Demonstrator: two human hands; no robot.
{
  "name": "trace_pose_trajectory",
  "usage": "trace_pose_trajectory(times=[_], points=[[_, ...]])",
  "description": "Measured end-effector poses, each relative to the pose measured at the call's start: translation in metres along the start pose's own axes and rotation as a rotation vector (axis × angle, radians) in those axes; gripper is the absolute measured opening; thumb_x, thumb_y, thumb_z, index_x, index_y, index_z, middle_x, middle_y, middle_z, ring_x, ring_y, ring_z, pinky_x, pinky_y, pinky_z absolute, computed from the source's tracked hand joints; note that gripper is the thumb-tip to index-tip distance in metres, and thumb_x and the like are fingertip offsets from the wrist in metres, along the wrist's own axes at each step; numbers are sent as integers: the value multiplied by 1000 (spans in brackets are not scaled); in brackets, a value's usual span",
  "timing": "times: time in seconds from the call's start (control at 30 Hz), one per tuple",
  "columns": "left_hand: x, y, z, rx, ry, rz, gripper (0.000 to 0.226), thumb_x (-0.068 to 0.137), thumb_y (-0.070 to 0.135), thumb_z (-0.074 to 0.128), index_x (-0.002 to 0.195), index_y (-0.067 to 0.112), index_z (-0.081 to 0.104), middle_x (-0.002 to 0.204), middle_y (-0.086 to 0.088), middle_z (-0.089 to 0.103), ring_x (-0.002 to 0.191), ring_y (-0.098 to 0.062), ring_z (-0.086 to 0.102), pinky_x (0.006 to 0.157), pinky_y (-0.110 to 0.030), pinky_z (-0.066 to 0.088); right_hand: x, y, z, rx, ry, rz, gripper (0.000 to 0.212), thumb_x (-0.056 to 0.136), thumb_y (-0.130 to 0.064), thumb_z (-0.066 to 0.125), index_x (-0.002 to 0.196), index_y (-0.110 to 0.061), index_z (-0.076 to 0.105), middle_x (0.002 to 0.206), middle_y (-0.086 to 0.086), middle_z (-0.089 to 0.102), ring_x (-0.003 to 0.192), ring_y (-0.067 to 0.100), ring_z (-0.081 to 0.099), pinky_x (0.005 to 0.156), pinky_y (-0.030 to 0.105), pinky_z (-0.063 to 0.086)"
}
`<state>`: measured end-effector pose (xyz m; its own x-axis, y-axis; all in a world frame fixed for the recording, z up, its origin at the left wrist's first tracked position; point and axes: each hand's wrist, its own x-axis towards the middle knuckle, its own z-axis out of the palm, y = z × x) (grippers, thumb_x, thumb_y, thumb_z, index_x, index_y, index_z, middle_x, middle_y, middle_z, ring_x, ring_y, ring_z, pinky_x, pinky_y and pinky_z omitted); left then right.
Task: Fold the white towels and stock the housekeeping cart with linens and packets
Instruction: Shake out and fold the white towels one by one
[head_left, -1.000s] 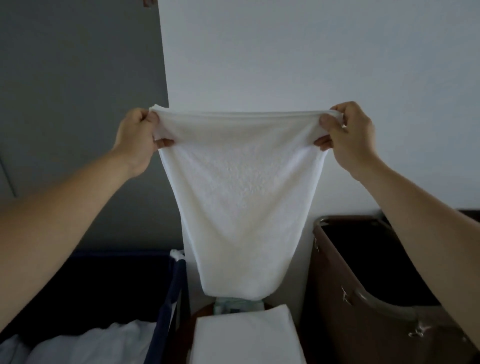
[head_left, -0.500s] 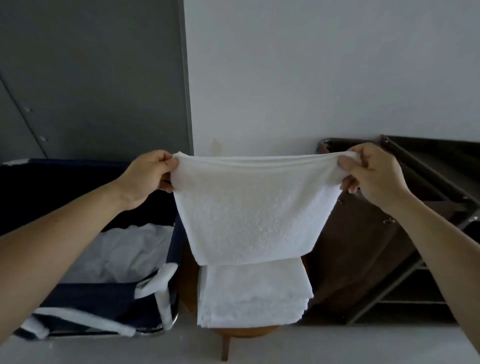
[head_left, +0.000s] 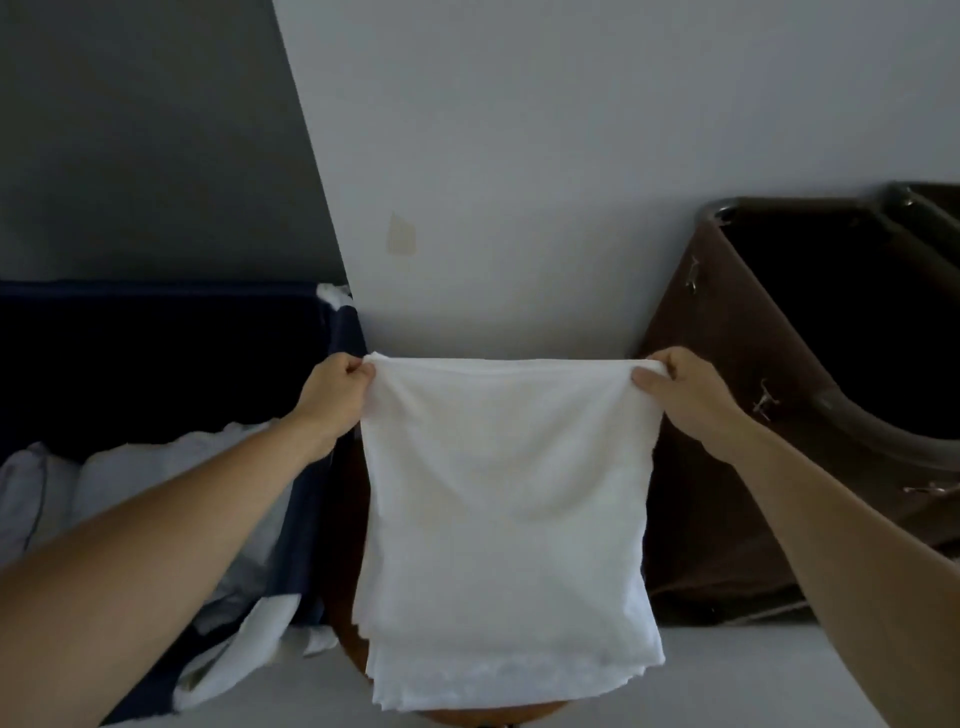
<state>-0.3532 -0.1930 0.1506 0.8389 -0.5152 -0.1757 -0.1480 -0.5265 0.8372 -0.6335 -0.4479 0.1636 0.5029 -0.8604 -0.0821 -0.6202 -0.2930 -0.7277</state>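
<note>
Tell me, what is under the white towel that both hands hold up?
Under the held towel, layered edges of a folded towel stack show, on a round wooden stool. The stack's top is covered.

The towel (head_left: 506, 493) is white cloth with a matt, faintly nubbly pile, the stool (head_left: 493, 719) beneath smooth brown wood, the hamper (head_left: 156, 338) matt navy fabric holding crumpled white linen (head_left: 156, 467), and the brown bag (head_left: 717, 493) smooth, slightly glossy cloth with shiny metal clips (head_left: 763, 404).
</note>
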Motion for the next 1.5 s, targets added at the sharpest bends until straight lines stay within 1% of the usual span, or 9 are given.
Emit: trace_pose_trajectory(times=[0.17, 0.3, 0.37, 0.5, 0.7, 0.8, 1.03, 1.33, 1.5], points=[[65, -35, 63, 87, 4, -151, 21, 102, 20, 47, 107, 6, 62, 95, -13, 61, 82, -25, 55, 67, -32, 40, 58, 41, 68, 127, -95, 180, 46, 97, -18, 64, 137, -3, 46, 130, 16, 57, 116, 30, 57, 101, 48, 47], [99, -56, 94, 67, 13, -235, 24, 96, 16, 54, 72, 16, 52, 72, -4, 52, 63, -19, 47, 55, -30, 35, 87, 71, 110, 186, -94, 290, 51, 93, -23, 68, 136, -5, 47, 125, 10, 56, 108, 27, 57, 93, 44, 50], [106, -69, 102, 14, -60, -299, 8, 95, 22, 61, 91, 18, 55, 88, -1, 59, 76, -16, 56, 65, -30, 44, 91, 86, 123, 241, -100, 342, 54, 92, -29, 69, 136, -8, 47, 121, 5, 56, 100, 20, 57, 84, 38, 49], [114, -90, 112, -45, -161, -398, 45, 90, 31, 71, 126, 13, 53, 113, -8, 63, 92, -23, 63, 74, -32, 50, 91, 111, 134, 402, -120, 477, 41, 87, -40, 72, 118, -18, 58, 110, 3, 66, 93, 21, 66, 75, 38, 55], [114, -91, 109, -104, 3, -223, 23, 91, 25, 69, 108, 14, 60, 98, -4, 65, 82, -20, 62, 64, -30, 47, 89, 96, 122, 426, -82, 296, 14, 88, -29, 73, 97, -30, 63, 98, -6, 71, 79, 10, 70, 62, 29, 54], [120, -89, 102, -111, 150, -102, 17, 95, 30, 63, 106, 21, 54, 97, -1, 63, 84, -19, 61, 64, -30, 46, 105, 76, 122, 430, -65, 228, 14, 86, -32, 73, 96, -32, 63, 94, -12, 71, 79, 8, 71, 65, 29, 57], [108, -117, 114, -64, -87, -351, 74, 95, 32, 64, 155, 17, 24, 145, -11, 47, 106, -23, 49, 87, -36, 42, 95, 101, 145, 282, -78, 404, 45, 90, -25, 70, 130, -11, 55, 114, 4, 61, 97, 22, 61, 88, 43, 53], [8, -160, 93, -29, -67, -420, 80, 87, 43, 72, 152, 16, 33, 136, -7, 56, 100, -18, 57, 81, -32, 47, 9, 127, 128, 269, -111, 498, 43, 82, -36, 78, 116, -15, 62, 104, 0, 68, 93, 22, 67, 89, 47, 55], [-57, -183, 85, -77, -204, -558, 71, 82, 53, 74, 134, 10, 51, 104, 0, 66, 88, -20, 67, 67, -32, 55, -68, 139, 117, 218, -162, 543, 37, 79, -41, 80, 101, -15, 64, 96, 3, 71, 85, 25, 68, 84, 48, 57]])
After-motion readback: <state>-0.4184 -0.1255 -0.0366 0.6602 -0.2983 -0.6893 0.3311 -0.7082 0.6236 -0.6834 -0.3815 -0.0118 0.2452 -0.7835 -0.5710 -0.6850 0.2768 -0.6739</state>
